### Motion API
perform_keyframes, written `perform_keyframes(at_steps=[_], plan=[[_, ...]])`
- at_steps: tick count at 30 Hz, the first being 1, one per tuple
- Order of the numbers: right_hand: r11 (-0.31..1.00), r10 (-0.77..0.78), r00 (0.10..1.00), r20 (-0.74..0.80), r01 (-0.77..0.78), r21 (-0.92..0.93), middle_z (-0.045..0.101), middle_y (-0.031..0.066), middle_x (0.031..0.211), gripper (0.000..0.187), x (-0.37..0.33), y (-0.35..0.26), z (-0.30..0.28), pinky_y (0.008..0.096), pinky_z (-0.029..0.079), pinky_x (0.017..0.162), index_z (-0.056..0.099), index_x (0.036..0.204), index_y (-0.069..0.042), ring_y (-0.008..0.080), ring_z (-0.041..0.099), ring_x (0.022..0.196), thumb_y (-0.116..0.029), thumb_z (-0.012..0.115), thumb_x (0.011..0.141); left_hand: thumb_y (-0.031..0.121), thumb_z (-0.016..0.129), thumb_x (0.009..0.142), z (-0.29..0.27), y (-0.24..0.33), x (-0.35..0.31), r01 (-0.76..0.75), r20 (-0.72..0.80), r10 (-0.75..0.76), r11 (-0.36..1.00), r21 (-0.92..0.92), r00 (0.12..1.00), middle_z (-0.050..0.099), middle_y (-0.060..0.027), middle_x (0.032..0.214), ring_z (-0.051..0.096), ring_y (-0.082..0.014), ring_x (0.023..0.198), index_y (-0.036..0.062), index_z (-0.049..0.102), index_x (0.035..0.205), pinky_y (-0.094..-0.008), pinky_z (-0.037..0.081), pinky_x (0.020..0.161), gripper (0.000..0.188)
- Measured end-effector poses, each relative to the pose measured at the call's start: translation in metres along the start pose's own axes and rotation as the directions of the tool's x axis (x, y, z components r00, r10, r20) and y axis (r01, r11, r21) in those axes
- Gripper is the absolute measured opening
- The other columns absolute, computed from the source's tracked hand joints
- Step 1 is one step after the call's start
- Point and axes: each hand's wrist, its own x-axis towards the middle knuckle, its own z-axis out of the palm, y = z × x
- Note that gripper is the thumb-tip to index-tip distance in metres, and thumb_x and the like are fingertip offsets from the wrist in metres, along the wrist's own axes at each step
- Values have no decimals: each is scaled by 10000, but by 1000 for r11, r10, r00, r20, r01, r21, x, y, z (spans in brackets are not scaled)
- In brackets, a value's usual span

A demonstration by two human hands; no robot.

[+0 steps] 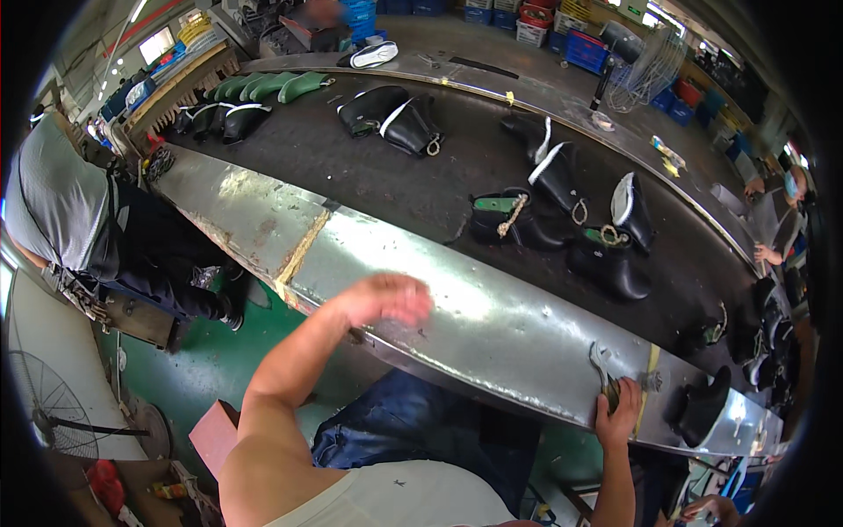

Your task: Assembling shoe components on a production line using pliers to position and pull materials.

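My left hand (386,300) hovers over the bright metal ledge, smeared by motion, so I cannot make out its fingers or anything in them. Further right, at the ledge's near edge, my right hand (621,411) is wrapped round the handle of a metal hand tool with a curved, hook-like head (600,358). The tool lies against the ledge, its head pointing away from me. To the right of that hand rests a black shoe upper (702,407) on the metal.
Beyond the metal ledge (395,255) runs a dark belt (290,149) with several black boots (615,268), some with rope loops, and green shoe forms (300,86). One person (66,193) stands left, another (790,206) far right. A standing fan (645,66) is across the belt.
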Motion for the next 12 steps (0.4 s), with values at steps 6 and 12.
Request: perform_keyframes(at_steps=[6, 12], plan=[[1000, 4, 1000, 30, -5, 20, 544, 249, 1312, 518, 5, 1, -1, 559, 352, 1100, 554, 1252, 50, 480, 478, 1255, -265, 687, 862, 373, 601, 1007, -143, 68, 149, -290, -688, 173, 955, -56, 705, 576, -162, 1323, 564, -301, 1201, 1, 507, 1342, -464, 534, 957, 510], [999, 22, 995, 96, -19, -37, 540, 255, 1332, 582, 5, 10, 5, 609, 323, 1114, 545, 1269, 66, 467, 477, 1272, -346, 668, 878, 401, 620, 995, -248, 132, 236, -271, -859, 190, 961, 62, 476, 473, -143, 1471, 508, -314, 1304, 30, 415, 1473, -487, 516, 1015, 639]])
